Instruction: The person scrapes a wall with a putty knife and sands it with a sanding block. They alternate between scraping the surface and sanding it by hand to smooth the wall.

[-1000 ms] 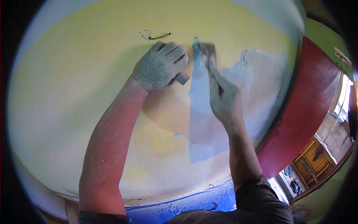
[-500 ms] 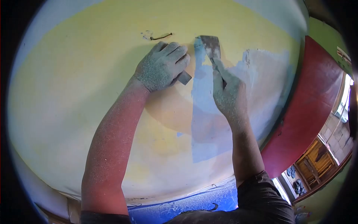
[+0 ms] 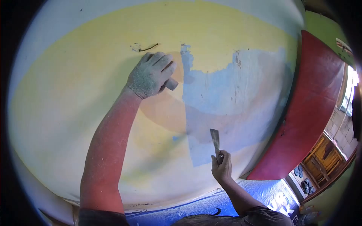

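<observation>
Head view: scraper upright, blade up, low before the blue patch of the wall, handle pinched by curled fingers of the right hand. Higher up, left hand against yellow paint, fingers closed over a small grey block.

This is a room in a lived-in house that is being repainted. The plastered wall carries yellow paint, stripped in a broad patch down to an older blue coat. A scraper is held near the patch's lower edge. A dust-covered blue floor sheet lies along the wall's foot. Past the red-painted band at the wall's right edge, a neighbouring space shows wooden furniture, sandals on the floor and a bright window.
</observation>
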A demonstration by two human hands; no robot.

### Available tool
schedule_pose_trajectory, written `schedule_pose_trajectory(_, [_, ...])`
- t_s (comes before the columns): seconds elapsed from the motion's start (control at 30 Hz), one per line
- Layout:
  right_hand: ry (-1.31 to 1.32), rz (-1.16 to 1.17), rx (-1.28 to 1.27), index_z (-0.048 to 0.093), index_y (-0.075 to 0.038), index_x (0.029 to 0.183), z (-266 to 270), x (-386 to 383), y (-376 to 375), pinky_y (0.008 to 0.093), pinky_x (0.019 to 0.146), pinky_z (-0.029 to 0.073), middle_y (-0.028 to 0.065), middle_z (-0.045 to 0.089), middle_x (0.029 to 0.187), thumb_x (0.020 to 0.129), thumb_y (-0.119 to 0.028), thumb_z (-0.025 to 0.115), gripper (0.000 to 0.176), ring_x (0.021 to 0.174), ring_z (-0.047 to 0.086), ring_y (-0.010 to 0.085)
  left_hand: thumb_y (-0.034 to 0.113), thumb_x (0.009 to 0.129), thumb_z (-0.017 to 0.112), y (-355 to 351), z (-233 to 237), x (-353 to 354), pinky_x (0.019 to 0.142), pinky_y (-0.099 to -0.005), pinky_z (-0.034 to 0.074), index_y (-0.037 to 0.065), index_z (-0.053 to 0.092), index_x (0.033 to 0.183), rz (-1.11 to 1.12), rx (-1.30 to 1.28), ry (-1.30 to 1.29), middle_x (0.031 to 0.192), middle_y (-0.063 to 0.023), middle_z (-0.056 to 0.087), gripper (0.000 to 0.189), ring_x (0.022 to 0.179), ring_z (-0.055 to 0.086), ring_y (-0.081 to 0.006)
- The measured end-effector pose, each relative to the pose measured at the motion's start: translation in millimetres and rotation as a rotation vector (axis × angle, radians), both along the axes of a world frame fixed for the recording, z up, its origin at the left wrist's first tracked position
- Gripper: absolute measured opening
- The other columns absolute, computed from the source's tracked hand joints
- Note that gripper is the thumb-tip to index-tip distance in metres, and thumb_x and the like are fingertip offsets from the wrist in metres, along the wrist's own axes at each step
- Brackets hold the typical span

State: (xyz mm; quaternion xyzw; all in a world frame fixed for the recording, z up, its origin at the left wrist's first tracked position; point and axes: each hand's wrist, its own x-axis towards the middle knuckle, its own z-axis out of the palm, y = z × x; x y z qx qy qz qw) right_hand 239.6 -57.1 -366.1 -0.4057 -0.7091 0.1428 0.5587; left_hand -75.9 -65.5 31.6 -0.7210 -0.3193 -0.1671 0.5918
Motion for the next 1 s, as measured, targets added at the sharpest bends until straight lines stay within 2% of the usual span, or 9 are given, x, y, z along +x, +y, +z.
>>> schedule_pose_trajectory(0.17, [-0.316,-0.186,0.033,0.061,-0.008,0.136,-46,34,13,0.0587,0.081,0.056,0.0203,0.071,0.11,0.113,-0.024,0.069,0.029,0.096,0.073,0.047,0.016,0.083,0.086,6,-7,1,0.105,-0.0525,0.055,0.011,0.07,0.135,-0.035,0.075,0.013,0.137,-0.0103,0.071,0.054,0.126,0.069,-0.0352])
schedule_pose_trajectory(0.27, [-0.286,-0.142,-0.097,0.062,-0.01,0.136,-85,61,-16,0.0633,0.084,0.053,0.0233,0.072,0.114,0.113,-0.028,0.069,0.03,0.1,0.073,0.05,0.021,0.087,0.085,15,-63,12,0.102,-0.0543,0.056,0.012,0.073,0.135,-0.189,0.066,-0.133,0.135,-0.0098,0.071,0.05,0.122,0.07,-0.0344])
schedule_pose_trajectory(0.43, [-0.295,0.087,-0.565,0.064,-0.008,0.13,-137,116,-62,0.0618,0.092,0.061,0.0262,0.074,0.12,0.1,-0.021,0.078,0.035,0.105,0.075,0.052,0.013,0.08,0.083,-11,-298,89,0.105,-0.0569,0.055,0.017,0.077,0.132,-0.276,-0.359,-0.658,0.131,-0.0126,0.075,0.053,0.123,0.071,-0.039])
schedule_pose_trajectory(0.53, [-0.309,0.237,-0.617,0.069,-0.005,0.134,-145,143,-74,0.0555,0.089,0.062,0.0241,0.079,0.105,0.103,-0.026,0.078,0.038,0.1,0.078,0.0446,0.022,0.101,0.078,-38,-451,163,0.095,-0.0579,0.057,0.007,0.076,0.118,-0.076,-0.693,-1.281,0.117,-0.0205,0.073,0.023,0.11,0.067,-0.0479])
schedule_pose_trajectory(0.6, [-0.206,0.326,-0.706,0.074,-0.004,0.133,-146,147,-78,0.0468,0.081,0.059,0.0194,0.077,0.1,0.102,-0.026,0.082,0.039,0.09,0.074,0.0338,0.029,0.107,0.078,-51,-510,197,0.09,-0.0585,0.058,0.004,0.075,0.121,-0.068,-0.811,-1.411,0.111,-0.0234,0.074,0.029,0.105,0.069,-0.0491])
schedule_pose_trajectory(0.7, [-0.223,0.427,-0.763,0.074,-0.004,0.139,-136,158,-79,0.0409,0.079,0.059,0.0165,0.078,0.101,0.104,-0.025,0.082,0.041,0.088,0.075,0.0255,0.03,0.107,0.08,-57,-546,224,0.088,-0.0463,0.061,0.001,0.079,0.124,-0.109,-0.958,-1.806,0.099,-0.0183,0.081,0.034,0.094,0.078,-0.0312])
schedule_pose_trajectory(0.8, [-0.172,0.569,-0.934,0.071,-0.004,0.14,-122,166,-69,0.0392,0.083,0.061,0.0128,0.079,0.099,0.113,-0.036,0.074,0.043,0.09,0.076,0.0201,0.031,0.105,0.084,-58,-520,224,0.089,-0.039,0.061,0.0,0.083,0.12,-0.115,-1.277,-2.088,0.097,-0.0137,0.084,0.034,0.092,0.078,-0.0205])
schedule_pose_trajectory(0.93, [-0.302,0.539,-0.88,0.071,-0.004,0.145,-90,160,-62,0.0396,0.076,0.059,0.0131,0.077,0.088,0.116,-0.039,0.069,0.046,0.082,0.075,0.0208,0.034,0.104,0.084,-62,-509,227,0.081,-0.0363,0.061,0.002,0.088,0.114,-0.03,-1.125,-1.997,0.093,-0.0108,0.084,0.033,0.084,0.076,-0.0148])
schedule_pose_trajectory(1.0, [-0.401,0.51,-0.887,0.068,-0.005,0.15,-61,153,-59,0.0469,0.081,0.06,0.0214,0.079,0.099,0.116,-0.042,0.066,0.05,0.087,0.077,0.0326,0.034,0.104,0.085,-65,-505,227,0.079,-0.037,0.061,0.002,0.088,0.112,0.072,-1.068,-1.972,0.09,-0.0104,0.084,0.033,0.082,0.077,-0.0154])
